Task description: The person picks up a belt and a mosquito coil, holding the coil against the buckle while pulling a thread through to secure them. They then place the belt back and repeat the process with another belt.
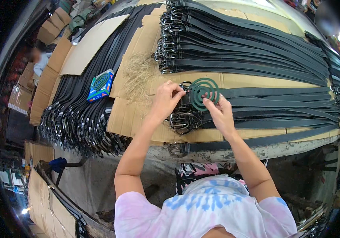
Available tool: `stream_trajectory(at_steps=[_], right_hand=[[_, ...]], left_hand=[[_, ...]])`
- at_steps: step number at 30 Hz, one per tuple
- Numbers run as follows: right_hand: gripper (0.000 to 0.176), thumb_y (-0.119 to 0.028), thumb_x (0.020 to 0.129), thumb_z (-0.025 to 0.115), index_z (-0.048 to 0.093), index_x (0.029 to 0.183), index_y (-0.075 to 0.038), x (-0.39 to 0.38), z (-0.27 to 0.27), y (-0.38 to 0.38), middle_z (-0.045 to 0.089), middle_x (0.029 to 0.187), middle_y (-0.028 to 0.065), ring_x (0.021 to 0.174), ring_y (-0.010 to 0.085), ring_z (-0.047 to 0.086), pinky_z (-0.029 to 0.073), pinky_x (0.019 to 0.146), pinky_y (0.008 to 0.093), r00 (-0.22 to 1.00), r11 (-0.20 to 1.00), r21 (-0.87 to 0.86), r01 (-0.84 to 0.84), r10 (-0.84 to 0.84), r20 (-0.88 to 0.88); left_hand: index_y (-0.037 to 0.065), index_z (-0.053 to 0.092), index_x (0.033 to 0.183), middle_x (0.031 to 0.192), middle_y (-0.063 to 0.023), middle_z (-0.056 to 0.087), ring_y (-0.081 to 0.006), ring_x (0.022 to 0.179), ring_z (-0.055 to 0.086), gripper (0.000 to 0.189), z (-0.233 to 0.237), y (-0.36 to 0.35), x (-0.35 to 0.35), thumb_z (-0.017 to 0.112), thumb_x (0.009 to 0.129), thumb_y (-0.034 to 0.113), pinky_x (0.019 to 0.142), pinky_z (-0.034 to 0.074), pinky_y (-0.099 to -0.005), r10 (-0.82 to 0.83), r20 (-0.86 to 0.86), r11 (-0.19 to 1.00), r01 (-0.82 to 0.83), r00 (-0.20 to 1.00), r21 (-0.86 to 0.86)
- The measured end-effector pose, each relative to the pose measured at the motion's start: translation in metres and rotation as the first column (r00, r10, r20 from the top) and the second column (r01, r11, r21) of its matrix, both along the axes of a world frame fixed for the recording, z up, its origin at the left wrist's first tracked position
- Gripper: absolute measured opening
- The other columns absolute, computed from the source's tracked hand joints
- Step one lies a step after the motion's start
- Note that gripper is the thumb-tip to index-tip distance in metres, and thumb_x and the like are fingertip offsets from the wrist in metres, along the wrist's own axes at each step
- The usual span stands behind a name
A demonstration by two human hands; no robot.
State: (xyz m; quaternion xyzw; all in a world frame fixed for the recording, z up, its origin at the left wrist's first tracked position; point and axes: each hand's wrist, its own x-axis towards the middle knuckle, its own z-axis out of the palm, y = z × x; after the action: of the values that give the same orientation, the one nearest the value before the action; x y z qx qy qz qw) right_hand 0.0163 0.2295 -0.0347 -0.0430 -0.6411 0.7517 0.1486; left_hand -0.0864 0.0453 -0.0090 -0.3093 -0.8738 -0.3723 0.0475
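Note:
In the head view, a green mosquito coil [205, 94] is held up over the belts by my right hand [221, 113], whose thumb and fingers grip it near its lower middle. Just left of the coil, my left hand [167, 99] is pinched closed; whatever lies between its fingertips is too small to make out. Beneath both hands lies a bunch of black belts [273, 102] with metal buckles [181, 121] at their left ends. A single belt [253, 141] runs along the table's front edge.
A blue coil box [100, 85] rests on a big belt pile [74, 115] at left. Dry straw-like strands [138, 75] lie on cardboard [128, 119]. More belts [237, 41] are stacked at the back. A person [41, 61] is at far left.

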Motion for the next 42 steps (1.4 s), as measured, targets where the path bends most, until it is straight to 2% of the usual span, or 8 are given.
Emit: stream_trajectory(at_steps=[2,6,13,15,19,21,30,42], right_hand=[[0.016,-0.009,0.091,0.062,0.067,0.102,0.001,0.002,0.007,-0.003,0.063,0.095,0.0081,0.086,0.0164,0.058,0.046,0.077,0.0286,0.992,0.949,0.313,0.041,-0.001,-0.124],[0.017,-0.009,0.089,0.063,0.068,0.101,0.001,-0.001,0.005,-0.012,0.062,0.098,0.0117,0.089,0.0211,0.059,0.048,0.077,0.0323,0.987,0.939,0.342,0.048,0.009,-0.162],[0.018,-0.012,0.086,0.065,0.068,0.099,0.0,-0.004,0.0,-0.013,0.062,0.099,0.015,0.09,0.0278,0.059,0.048,0.075,0.0355,0.989,0.883,0.466,0.063,0.009,-0.149],[0.018,-0.012,0.086,0.065,0.068,0.099,0.001,-0.003,0.004,-0.014,0.062,0.099,0.0149,0.09,0.0278,0.059,0.048,0.077,0.0359,0.991,0.883,0.466,0.056,0.008,-0.134],[0.016,-0.01,0.087,0.064,0.068,0.098,0.002,0.002,0.013,-0.014,0.062,0.099,0.0143,0.091,0.0273,0.059,0.047,0.08,0.0368,0.994,0.93,0.363,0.062,-0.026,-0.104],[0.016,-0.009,0.088,0.063,0.067,0.098,0.003,0.0,0.009,-0.007,0.062,0.099,0.014,0.091,0.0266,0.059,0.047,0.08,0.036,0.991,0.923,0.377,0.082,-0.035,-0.129],[0.014,-0.007,0.094,0.06,0.066,0.1,0.004,0.003,0.004,0.006,0.058,0.101,0.0044,0.089,0.0099,0.055,0.046,0.076,0.027,1.0,0.997,0.077,0.017,-0.015,-0.026],[0.017,-0.009,0.089,0.063,0.068,0.102,0.002,0.003,0.001,0.01,0.062,0.101,0.0124,0.093,0.0229,0.059,0.047,0.084,0.0333,0.986,0.929,0.368,0.038,0.025,-0.164]], left_hand=[[-0.002,0.068,0.088,0.077,-0.0093,0.063,-0.0181,0.069,0.06,0.014,-0.003,-0.001,0.003,0.07,0.086,0.012,0.063,0.046,-0.031,0.038,0.028,0.997,-0.039,0.999,0.072],[-0.005,0.06,0.088,0.08,-0.0145,0.064,-0.0228,0.074,0.064,0.013,0.009,-0.007,0.017,0.064,0.089,0.007,0.068,0.049,-0.0357,0.083,0.238,0.976,-0.127,0.968,0.179],[-0.004,0.059,0.088,0.081,-0.0155,0.065,-0.0242,0.072,0.065,0.013,0.002,-0.012,0.016,0.062,0.092,0.008,0.066,0.049,-0.0354,0.059,0.125,0.984,-0.079,0.99,0.162],[-0.001,0.064,0.092,0.078,-0.0092,0.07,-0.0146,0.074,0.066,0.012,-0.001,-0.013,0.014,0.063,0.093,0.011,0.067,0.05,-0.0296,0.088,0.113,0.984,-0.104,0.99,0.144],[-0.001,0.064,0.092,0.083,-0.0103,0.068,-0.0177,0.076,0.066,0.01,-0.001,-0.016,0.014,0.065,0.09,0.009,0.069,0.05,-0.0303,0.096,0.2,0.964,-0.141,0.975,0.225],[0.0,0.065,0.094,0.089,-0.012,0.065,-0.022,0.081,0.065,0.015,0.001,-0.016,0.014,0.07,0.085,0.011,0.073,0.051,-0.0331,0.237,-0.116,0.962,-0.217,0.964,0.164],[-0.001,0.065,0.092,0.091,-0.0123,0.057,-0.0315,0.088,0.059,0.02,-0.003,0.007,0.047,0.075,0.076,0.006,0.079,0.049,-0.0413,0.033,-0.298,0.999,-0.029,0.954,0.018],[-0.002,0.063,0.084,0.083,-0.0094,0.059,-0.0199,0.073,0.059,0.01,-0.012,0.006,0.036,0.069,0.085,0.006,0.066,0.048,-0.031,0.081,0.02,0.977,-0.084,0.996,0.198]])
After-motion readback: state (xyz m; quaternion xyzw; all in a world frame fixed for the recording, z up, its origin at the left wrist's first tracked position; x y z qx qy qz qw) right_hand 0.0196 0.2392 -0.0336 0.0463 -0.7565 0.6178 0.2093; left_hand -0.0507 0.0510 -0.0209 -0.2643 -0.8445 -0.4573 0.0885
